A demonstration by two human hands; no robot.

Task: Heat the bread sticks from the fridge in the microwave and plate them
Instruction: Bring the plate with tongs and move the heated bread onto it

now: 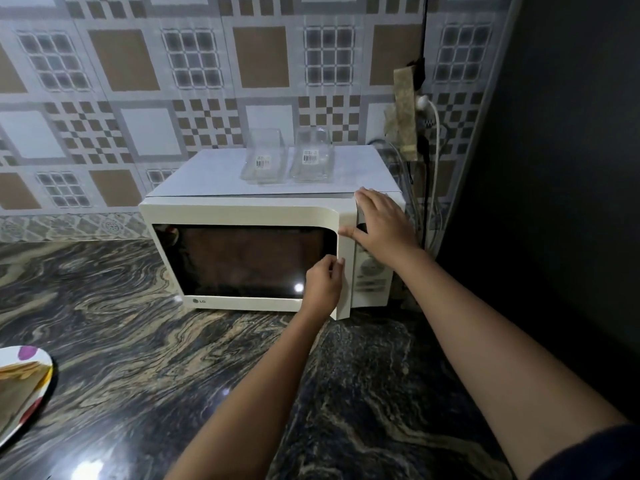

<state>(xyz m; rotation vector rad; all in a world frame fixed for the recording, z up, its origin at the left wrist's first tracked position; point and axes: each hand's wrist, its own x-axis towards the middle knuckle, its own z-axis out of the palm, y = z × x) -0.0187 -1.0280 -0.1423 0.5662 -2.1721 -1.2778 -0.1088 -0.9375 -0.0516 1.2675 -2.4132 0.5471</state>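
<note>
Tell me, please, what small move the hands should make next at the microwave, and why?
Probably pull the door edge outward with the left hand. Its fingers already hook that edge, the door looks barely ajar, and the right hand braces the microwave at the control panel.

We see two clear glass containers with barcode stickers standing just beside each other, in front of a wall of brown and grey patterned tiles. Below lies a dark marbled desk, and at the far right white cables hang from a taped-up socket.
</note>
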